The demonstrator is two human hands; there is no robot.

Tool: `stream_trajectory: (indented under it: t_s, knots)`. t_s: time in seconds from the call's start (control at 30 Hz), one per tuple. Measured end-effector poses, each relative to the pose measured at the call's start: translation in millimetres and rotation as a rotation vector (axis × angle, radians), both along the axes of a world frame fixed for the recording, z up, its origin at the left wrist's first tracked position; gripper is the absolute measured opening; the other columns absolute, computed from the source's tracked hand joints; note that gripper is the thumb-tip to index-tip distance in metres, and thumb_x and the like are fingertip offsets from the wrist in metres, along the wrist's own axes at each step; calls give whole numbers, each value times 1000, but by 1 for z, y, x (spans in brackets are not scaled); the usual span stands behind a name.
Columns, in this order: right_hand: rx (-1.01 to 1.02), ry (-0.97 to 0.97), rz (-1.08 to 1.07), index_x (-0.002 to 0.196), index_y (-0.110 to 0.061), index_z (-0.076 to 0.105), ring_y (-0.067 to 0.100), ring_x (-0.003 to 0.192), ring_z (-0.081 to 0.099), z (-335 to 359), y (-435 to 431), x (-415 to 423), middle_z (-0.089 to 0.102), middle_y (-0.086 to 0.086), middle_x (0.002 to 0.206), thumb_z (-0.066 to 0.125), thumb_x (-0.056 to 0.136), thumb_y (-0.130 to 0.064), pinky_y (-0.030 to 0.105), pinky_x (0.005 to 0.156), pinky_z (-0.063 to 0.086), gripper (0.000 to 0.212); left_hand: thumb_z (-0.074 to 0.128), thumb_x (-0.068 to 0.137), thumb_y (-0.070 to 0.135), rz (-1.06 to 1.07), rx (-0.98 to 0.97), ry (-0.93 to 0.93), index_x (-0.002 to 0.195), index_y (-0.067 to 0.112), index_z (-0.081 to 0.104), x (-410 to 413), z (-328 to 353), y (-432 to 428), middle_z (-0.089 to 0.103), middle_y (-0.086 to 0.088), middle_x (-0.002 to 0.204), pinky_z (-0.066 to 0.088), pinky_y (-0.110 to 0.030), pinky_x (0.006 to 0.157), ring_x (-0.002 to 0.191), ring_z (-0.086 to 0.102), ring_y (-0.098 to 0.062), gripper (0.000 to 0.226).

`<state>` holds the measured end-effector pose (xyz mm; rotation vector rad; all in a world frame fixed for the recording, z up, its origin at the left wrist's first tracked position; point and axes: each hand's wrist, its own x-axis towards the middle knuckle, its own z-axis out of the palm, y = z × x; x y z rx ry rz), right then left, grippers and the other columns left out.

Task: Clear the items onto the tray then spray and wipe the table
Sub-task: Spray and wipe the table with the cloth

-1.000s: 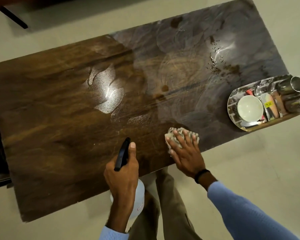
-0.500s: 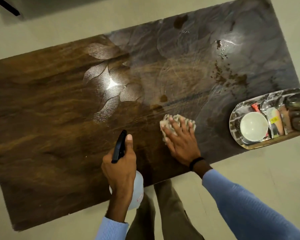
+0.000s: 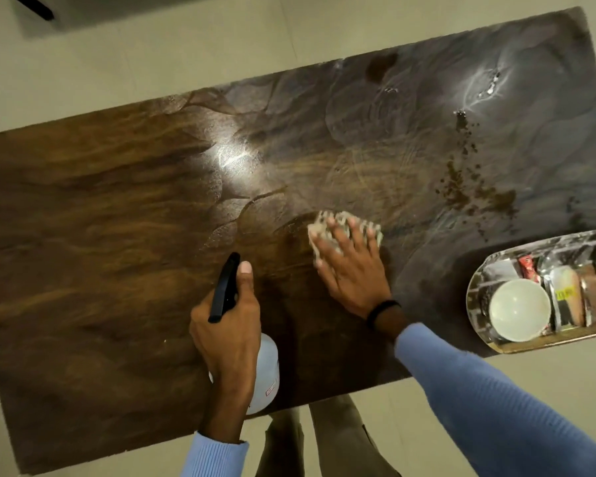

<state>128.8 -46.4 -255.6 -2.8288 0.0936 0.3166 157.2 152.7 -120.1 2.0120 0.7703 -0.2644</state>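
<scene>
Right hand (image 3: pixel 350 270) lies flat, fingers spread, pressing a cloth (image 3: pixel 344 228) onto the worktop (image 3: pixel 100 218) at centre frame; left hand (image 3: pixel 231 325) is clenched round a spray bottle (image 3: pixel 264 370) at lower centre, thumb up beside the black nozzle. Tray (image 3: pixel 475 294) sits at the right edge, loaded with a bowl (image 3: pixel 518 309) and packets, overhanging the near edge. Risks: a wide stroke to the right could knock the tray off; brown crumbs (image 3: pixel 468 180) at upper right could smear if swept wet; an accidental trigger squeeze would wet wiped wood.
</scene>
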Motion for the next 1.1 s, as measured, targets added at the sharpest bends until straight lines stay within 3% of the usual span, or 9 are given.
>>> stream_trajectory:
  t_s: [0.07,0.13,0.33,0.43,0.57,0.73,0.8,1.0,1.1]
  knots:
    - [-15,-32,-221,154,-39,30,36,153,12,-4,14,64,25,3,164,36,101,-49,64,119,10,54,66,85,63,22,0,-3,70,25,68,7,-6,-5,71,-3,66,59,-59,70,61,68,-29,41]
    - [4,-34,-267,154,-38,30,38,153,11,-2,45,107,24,3,165,34,100,-50,65,120,7,55,65,82,69,52,8,-6,71,30,69,13,-10,-11,72,0,67,60,-57,72,64,70,-25,41]
    - [21,-9,384,155,-35,31,34,153,16,4,5,49,25,3,165,36,102,-48,60,119,16,54,65,80,66,119,17,35,67,23,68,36,0,-25,69,2,62,60,-55,71,61,68,-23,45]
    - [-21,1,151,156,-37,27,34,154,13,-1,-36,88,25,4,165,32,102,-48,62,119,15,55,61,77,69,118,-1,16,65,22,67,46,1,-27,69,-2,60,59,-56,65,56,66,-28,49]
    - [-17,-26,-322,155,-36,28,42,152,11,-4,20,194,24,7,165,30,101,-50,65,119,4,55,63,79,65,108,6,16,67,13,68,55,-3,-31,70,-11,64,59,-55,65,58,66,-33,53]
    - [-16,-29,323,155,-36,26,37,153,12,-4,37,158,20,3,166,32,103,-49,63,120,10,54,63,74,67,122,-4,55,62,19,66,72,5,-29,69,-9,62,59,-56,65,59,66,-34,49]
    - [-44,-38,412,156,-39,25,35,153,15,-4,-2,146,24,2,165,34,102,-50,61,120,11,55,63,74,65,99,-2,79,61,19,65,80,8,-26,68,-13,62,60,-56,67,59,67,-35,48]
    - [-46,-55,-307,155,-39,26,41,152,10,-11,18,258,22,6,165,31,100,-51,64,117,-3,56,64,74,62,51,2,47,61,26,64,97,-3,-16,67,-1,59,60,-45,69,58,66,-20,38]
    - [-14,-29,-83,156,-37,22,41,153,8,-8,72,279,17,4,167,30,100,-51,69,119,3,58,62,73,64,47,24,38,64,28,63,100,-9,-12,68,1,62,60,-43,71,62,67,-19,37]
